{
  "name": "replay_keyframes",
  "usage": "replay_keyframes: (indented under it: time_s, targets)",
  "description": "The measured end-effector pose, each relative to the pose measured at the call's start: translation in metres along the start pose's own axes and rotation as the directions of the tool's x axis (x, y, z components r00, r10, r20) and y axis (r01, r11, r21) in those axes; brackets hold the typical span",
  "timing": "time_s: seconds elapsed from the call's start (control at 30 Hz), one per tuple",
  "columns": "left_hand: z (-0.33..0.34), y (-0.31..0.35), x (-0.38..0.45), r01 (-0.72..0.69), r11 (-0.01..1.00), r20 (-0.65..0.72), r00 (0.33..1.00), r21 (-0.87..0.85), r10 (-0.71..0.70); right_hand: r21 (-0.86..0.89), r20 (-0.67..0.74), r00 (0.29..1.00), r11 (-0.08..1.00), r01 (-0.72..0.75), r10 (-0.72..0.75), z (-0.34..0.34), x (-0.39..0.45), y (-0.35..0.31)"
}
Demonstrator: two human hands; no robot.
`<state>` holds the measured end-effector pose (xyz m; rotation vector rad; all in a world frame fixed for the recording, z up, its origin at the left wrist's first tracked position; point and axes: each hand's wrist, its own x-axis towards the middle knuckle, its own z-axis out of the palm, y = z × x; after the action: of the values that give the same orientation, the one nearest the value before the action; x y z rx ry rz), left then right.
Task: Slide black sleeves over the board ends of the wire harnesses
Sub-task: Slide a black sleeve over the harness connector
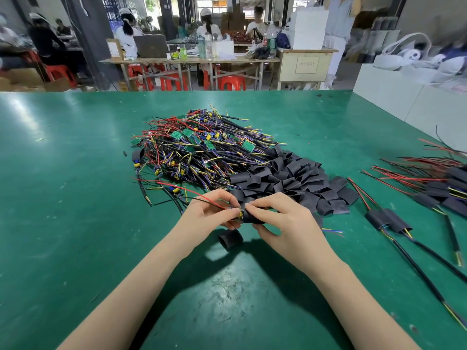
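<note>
My left hand [211, 213] pinches the board end of a wire harness [237, 212], its red and black wires trailing off to the left. My right hand [280, 221] grips a black sleeve [252, 218] whose mouth sits right at that board end, partly over it. The harness's coloured wire tips [333, 232] stick out to the right behind my right hand. One loose black sleeve [230, 238] lies on the green mat just below my hands. A pile of black sleeves [290, 180] lies just beyond them.
A big heap of unsleeved harnesses with green boards [199, 147] fills the middle of the green table [75, 198]. Sleeved harnesses [389, 219] lie at the right, more of them [447, 183] farther right. People work at benches in the background.
</note>
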<state>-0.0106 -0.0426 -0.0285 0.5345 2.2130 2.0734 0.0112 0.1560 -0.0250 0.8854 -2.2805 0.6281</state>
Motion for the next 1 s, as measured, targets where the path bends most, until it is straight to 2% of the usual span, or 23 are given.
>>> replay_keyframes:
  time_s: [0.1,0.23,0.3,0.53,0.73,0.83,1.0]
  targets:
    - [-0.0007,0.0003,0.0002,-0.012,1.000,0.002,1.000,0.006,0.012,0.010,-0.001,1.000,1.000,-0.020,0.020,0.0002,0.0000,-0.0007]
    - [-0.0034,0.0009,-0.0005,-0.055,0.998,0.008,0.998,0.025,0.055,0.176,-0.035,0.988,0.974,-0.141,0.150,-0.0010,-0.0003,-0.0031]
    - [-0.0042,0.0008,-0.0010,-0.073,0.995,0.018,0.997,0.073,0.072,0.202,-0.021,0.984,0.964,-0.171,0.179,-0.0012,-0.0006,-0.0041]
    - [-0.0034,0.0005,0.0012,-0.049,0.990,-0.017,0.999,0.132,0.052,0.084,0.010,0.993,0.989,-0.119,0.118,0.0008,0.0002,-0.0068]
    - [-0.0010,0.0011,-0.0004,0.139,0.973,-0.038,0.988,-0.185,-0.149,-0.024,0.027,0.996,0.996,-0.082,0.083,0.0004,0.0003,-0.0070]
    - [-0.0011,0.0013,-0.0004,0.211,0.916,-0.016,0.973,-0.342,-0.230,0.048,0.027,0.995,0.994,-0.093,0.092,0.0006,0.0006,-0.0076]
    - [-0.0017,0.0020,0.0002,0.235,0.899,-0.023,0.965,-0.370,-0.261,0.235,0.075,0.986,0.958,-0.163,0.150,-0.0024,0.0016,-0.0075]
